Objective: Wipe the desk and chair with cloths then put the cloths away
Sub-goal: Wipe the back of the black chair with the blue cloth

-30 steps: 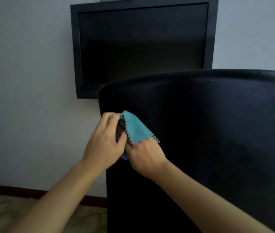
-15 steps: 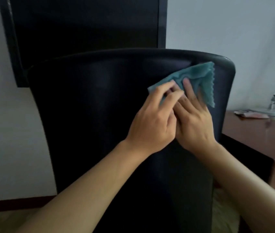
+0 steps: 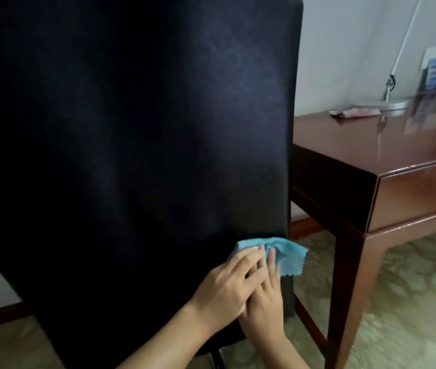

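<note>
The black chair back (image 3: 137,129) fills most of the view. A small blue cloth (image 3: 288,258) with zigzag edges lies against its lower right edge. My left hand (image 3: 227,286) and my right hand (image 3: 264,307) both press the cloth onto the chair with extended fingers, the left hand partly over the right. The cloth's right corner hangs free past the chair's edge. The brown wooden desk (image 3: 371,145) stands just to the right of the chair.
On the desk's far side stand a silver lamp base (image 3: 387,103) with a thin white arm, a small pinkish object (image 3: 355,112) and a blue-and-white card holder (image 3: 433,73). Pale patterned carpet (image 3: 398,302) covers the floor. A white wall stands behind.
Both hands and the cloth have slid from the chair back's upper right corner down to its lower right edge. The view has dropped and shifted right, showing more of the desk.
</note>
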